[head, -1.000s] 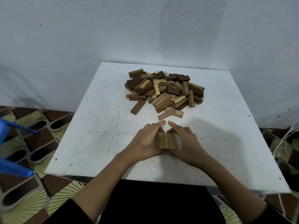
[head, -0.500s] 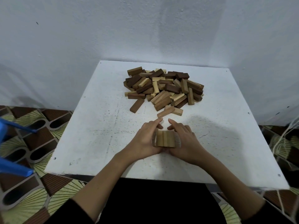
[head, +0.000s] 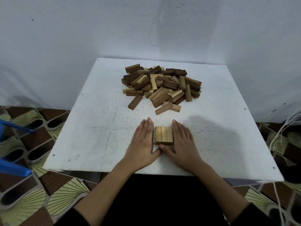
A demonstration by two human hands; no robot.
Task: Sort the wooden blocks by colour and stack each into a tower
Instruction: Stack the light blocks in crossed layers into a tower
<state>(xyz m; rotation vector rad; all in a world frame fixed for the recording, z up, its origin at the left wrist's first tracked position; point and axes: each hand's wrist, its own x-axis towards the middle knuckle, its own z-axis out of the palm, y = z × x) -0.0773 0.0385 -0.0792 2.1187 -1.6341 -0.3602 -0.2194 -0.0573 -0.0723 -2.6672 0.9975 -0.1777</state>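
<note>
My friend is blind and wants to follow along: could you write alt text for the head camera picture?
Two flat hands, left hand and right hand, press against the sides of a small row of light wooden blocks near the front of a white square table. Behind lies a jumbled heap of light and dark brown wooden blocks, before a pale wall.

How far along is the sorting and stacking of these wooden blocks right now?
Barely begun. Done: one flat row of light wooden blocks lies side by side near the front of the white square table. In hand: the left hand and right hand, fingers straight, flank that row, apparently squaring it. Left: the mixed pile of dark, mid-brown and pale blocks at the back is unsorted, and no tower stands.
</note>
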